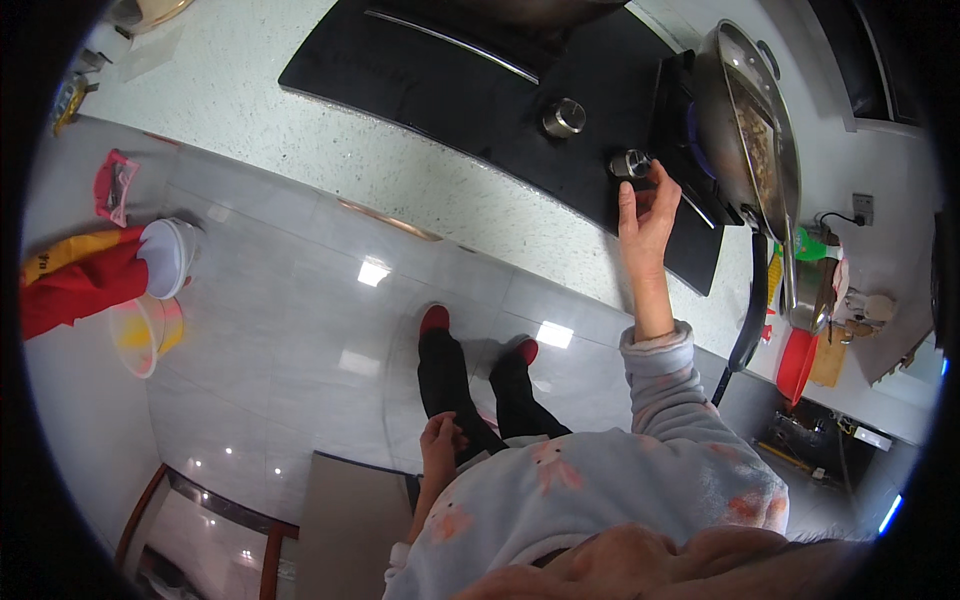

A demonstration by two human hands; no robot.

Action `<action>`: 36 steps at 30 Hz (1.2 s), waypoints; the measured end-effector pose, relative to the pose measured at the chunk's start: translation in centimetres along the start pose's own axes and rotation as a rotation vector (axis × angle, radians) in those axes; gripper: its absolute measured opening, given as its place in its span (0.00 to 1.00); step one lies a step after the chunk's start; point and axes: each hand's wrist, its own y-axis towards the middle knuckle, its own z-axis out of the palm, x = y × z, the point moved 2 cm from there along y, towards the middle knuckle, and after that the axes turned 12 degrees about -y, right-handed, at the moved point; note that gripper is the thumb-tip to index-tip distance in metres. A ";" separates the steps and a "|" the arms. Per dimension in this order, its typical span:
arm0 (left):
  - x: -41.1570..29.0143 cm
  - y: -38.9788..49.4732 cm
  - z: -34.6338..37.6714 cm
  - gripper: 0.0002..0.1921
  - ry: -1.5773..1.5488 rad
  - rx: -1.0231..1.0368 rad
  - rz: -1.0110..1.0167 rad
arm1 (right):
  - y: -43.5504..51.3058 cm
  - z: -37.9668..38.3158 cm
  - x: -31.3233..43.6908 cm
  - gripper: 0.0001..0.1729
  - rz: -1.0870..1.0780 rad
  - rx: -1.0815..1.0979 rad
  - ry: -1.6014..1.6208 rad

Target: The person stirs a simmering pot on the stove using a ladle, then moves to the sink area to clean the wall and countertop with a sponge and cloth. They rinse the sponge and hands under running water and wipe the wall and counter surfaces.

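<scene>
My right hand [651, 217] reaches over the black glass cooktop [465, 97], thumb and index finger at either side of a metal stove knob [628, 163]. A second metal knob [564, 118] sits to its left. Just beyond my right hand, a wok [716, 120] with browned food [757, 150] in it rests on the right burner, where blue flame [699, 142] shows underneath. Its black handle [750, 307] extends past the counter edge, beside the metal handle [789, 262] of a turner. My left hand [441, 442] hangs at my side, fingers loosely curled, nothing visible in it.
The pale speckled counter [360, 165] borders the cooktop. To the right are a red basin [796, 367], a metal pot [814, 289] and a wall socket [862, 206] with a plug. A white bucket [169, 259], red and yellow bags [90, 285] and a pink dustpan [112, 187] lie left.
</scene>
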 end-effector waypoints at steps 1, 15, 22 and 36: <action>0.0 0.1 -0.2 0.09 -0.012 -0.013 -0.010 | 0.2 0.1 0.0 0.28 -0.013 -0.010 -0.006; -2.5 0.6 0.3 0.08 0.057 0.029 0.055 | 3.3 -1.3 0.9 0.30 -0.217 0.250 -0.182; -5.1 -0.4 2.0 0.10 0.229 0.007 0.135 | 4.2 -2.1 0.7 0.26 -0.258 0.308 -0.156; -7.7 -1.7 4.0 0.08 0.302 0.064 0.248 | 4.0 -1.5 -0.5 0.33 -0.268 0.407 -0.200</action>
